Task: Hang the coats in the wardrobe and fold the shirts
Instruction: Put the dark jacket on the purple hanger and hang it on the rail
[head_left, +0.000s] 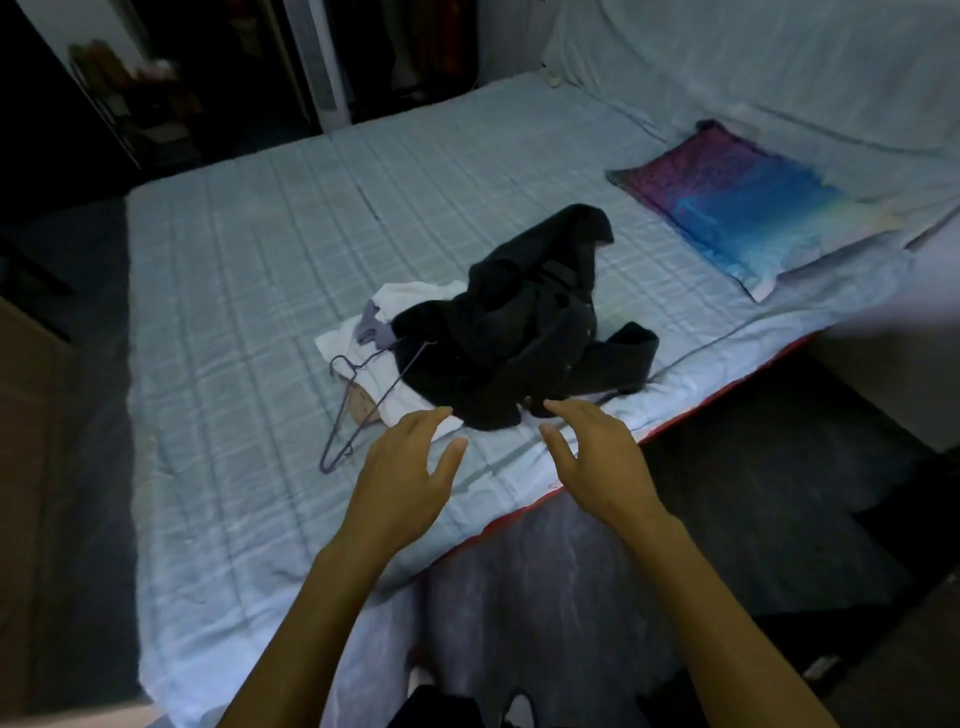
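Dim room, pale checked bed (249, 291), colourful pillow (748, 208), dark floor (753, 467).

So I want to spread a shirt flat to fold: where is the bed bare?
Bare: the wide stretch of bed left of the wire hanger, and the far strip between the black coat and the pillow. Crowded: the middle, where the coat lies over white clothes, with the hanger beside.
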